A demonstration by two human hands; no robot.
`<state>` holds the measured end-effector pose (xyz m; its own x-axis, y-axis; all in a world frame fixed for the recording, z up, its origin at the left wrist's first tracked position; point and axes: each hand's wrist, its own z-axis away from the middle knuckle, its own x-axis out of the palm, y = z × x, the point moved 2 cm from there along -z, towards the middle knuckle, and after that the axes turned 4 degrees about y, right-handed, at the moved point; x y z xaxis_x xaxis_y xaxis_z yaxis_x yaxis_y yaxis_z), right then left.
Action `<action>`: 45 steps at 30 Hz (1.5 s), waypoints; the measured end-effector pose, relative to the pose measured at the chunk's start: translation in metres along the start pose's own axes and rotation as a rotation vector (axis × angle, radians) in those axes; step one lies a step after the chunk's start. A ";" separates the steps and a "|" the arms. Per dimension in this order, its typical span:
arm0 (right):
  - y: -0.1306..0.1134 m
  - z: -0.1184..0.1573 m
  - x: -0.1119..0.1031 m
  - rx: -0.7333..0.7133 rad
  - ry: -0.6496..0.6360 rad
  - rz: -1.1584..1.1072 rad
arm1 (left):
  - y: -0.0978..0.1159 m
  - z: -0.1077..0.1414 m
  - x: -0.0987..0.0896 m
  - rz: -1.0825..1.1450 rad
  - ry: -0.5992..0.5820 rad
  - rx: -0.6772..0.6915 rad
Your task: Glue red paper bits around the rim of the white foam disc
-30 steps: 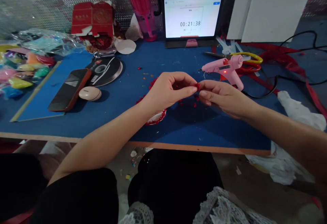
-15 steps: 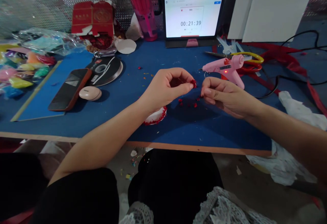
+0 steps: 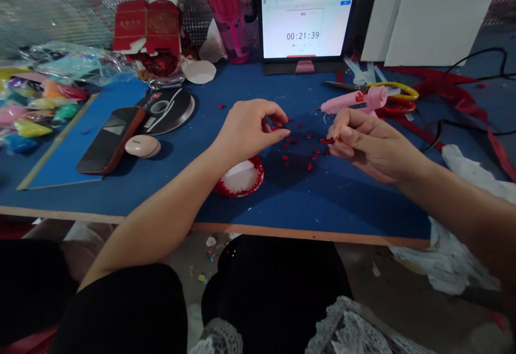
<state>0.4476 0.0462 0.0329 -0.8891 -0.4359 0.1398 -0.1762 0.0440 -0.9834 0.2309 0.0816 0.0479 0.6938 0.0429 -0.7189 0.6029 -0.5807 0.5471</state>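
Red scrap (image 3: 327, 141), seemingly one, in right grip (image 3: 365, 141)

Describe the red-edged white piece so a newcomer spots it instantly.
On the blue tabletop, find the left hand, near the middle. The red-edged white piece lies between it and the front edge, partly hidden by the wrist. Unlike the plain white disc farther back, near the tumbler, its rim is frilled with red.

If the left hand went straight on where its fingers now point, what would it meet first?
Perhaps the red pieces on the table; if the left hand passes above them, likely the right hand. Depth is unclear.
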 end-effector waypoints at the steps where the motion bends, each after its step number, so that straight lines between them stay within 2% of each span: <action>1: 0.000 0.000 0.000 0.000 -0.004 -0.005 | 0.002 0.001 0.001 0.008 -0.010 0.008; 4: 0.001 0.001 0.002 -0.009 -0.020 0.008 | 0.015 0.005 0.006 0.154 -0.055 0.033; 8: 0.001 0.003 0.006 -0.047 -0.077 0.112 | 0.033 0.013 0.019 0.459 -0.248 0.011; 11: 0.000 0.004 0.007 -0.086 -0.111 0.179 | 0.037 0.017 0.024 0.548 -0.312 -0.025; 16: 0.001 0.004 0.007 -0.121 -0.136 0.253 | 0.034 0.017 0.024 0.599 -0.273 -0.111; 21: 0.003 0.002 0.007 -0.161 -0.131 0.302 | 0.034 0.017 0.026 0.663 -0.297 -0.196; 25: 0.004 0.001 0.008 -0.168 -0.115 0.285 | 0.035 0.017 0.026 0.662 -0.288 -0.249; 33: 0.004 0.002 0.004 -0.163 -0.094 0.206 | 0.034 0.015 0.025 0.834 -0.277 -0.379; 40: 0.003 0.003 0.001 -0.194 -0.107 0.214 | 0.018 0.008 0.023 0.874 -0.123 -0.426; 45: 0.002 0.004 0.001 -0.180 -0.129 0.213 | 0.003 -0.001 0.009 0.703 0.010 -0.420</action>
<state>0.4483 0.0425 0.0308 -0.8553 -0.5094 -0.0948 -0.0737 0.3007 -0.9509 0.2394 0.0807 0.0438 0.9669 -0.2095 -0.1455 0.1217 -0.1221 0.9850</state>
